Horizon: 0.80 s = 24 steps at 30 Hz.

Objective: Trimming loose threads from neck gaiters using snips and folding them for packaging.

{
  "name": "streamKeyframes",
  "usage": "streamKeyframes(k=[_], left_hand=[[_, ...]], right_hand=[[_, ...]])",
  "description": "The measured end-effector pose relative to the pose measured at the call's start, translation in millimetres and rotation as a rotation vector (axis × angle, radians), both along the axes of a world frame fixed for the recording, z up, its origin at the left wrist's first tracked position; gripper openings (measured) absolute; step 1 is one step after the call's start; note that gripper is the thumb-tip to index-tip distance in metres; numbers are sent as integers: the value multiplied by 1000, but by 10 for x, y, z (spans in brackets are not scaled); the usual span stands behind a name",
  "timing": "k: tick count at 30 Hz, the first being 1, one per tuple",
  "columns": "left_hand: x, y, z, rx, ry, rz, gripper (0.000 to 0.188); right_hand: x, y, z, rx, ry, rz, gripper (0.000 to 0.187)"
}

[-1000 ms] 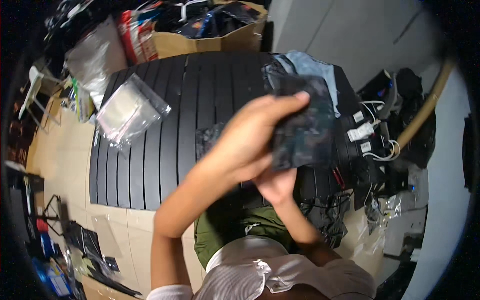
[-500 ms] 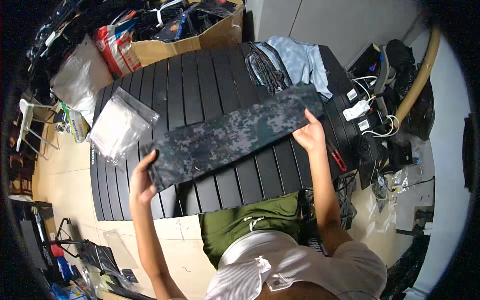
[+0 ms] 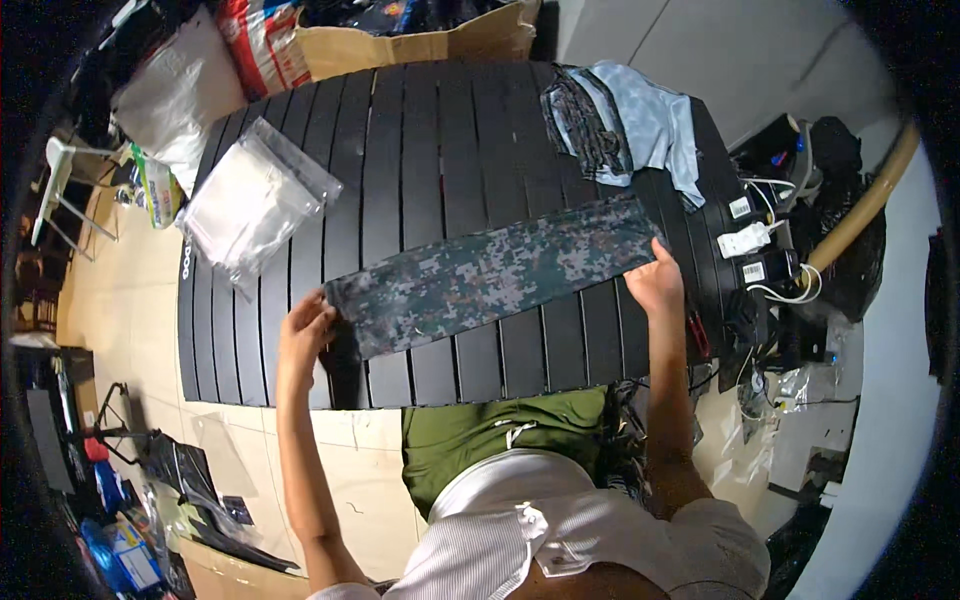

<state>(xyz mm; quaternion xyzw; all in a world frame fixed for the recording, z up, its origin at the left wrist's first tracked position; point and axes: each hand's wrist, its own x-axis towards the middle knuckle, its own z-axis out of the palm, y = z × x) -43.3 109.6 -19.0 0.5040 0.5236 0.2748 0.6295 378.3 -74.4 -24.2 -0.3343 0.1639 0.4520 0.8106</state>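
A long, flat piece of dark camouflage fabric [image 3: 490, 270] with a pixel pattern stretches across the near part of the black slatted table [image 3: 440, 150]. Its left end is pinched by my left hand [image 3: 305, 335], with thumb and fingers closed at the corner. At the opposite end, my right hand [image 3: 657, 283] grips the lower right corner between thumb and curled fingers. The fabric is smooth and slopes up toward the right. Whether its underside touches the slats, I cannot tell.
Clear plastic bags [image 3: 255, 205] lie at the table's left. Folded light blue and patterned fabric [image 3: 640, 125] sits at the back right. White plugs and cables [image 3: 748, 238] and red-handled snips [image 3: 698, 335] are along the right edge. A cardboard box [image 3: 420, 48] stands behind.
Both hands still hold the fabric by its ends. It now looks flatter and lower toward the table, and my left fingers have curled in over its corner. The whole view has shifted.
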Motion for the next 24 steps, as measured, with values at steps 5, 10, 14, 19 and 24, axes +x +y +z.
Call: streamKeyframes(k=[5,10,14,19,24], left_hand=[[337,-398,254,211,-139,147,36],[1452,-705,373,-185,-670,-165,52],[1911,-649,284,-357,-804,-211,30],[1460,-646,572,-425,-631,75,14],[754,-509,391,-479,-591,213,19]], right_hand=[[-440,166,271,-44,-341,-29,35],[-1123,316,333,-661,-1019,115,39],[-1673,325,376,-340,-2168,520,50],[-1610,42,486,-305,-1997,494,54],[-1373,-134,505,-410,-1899,474,48]])
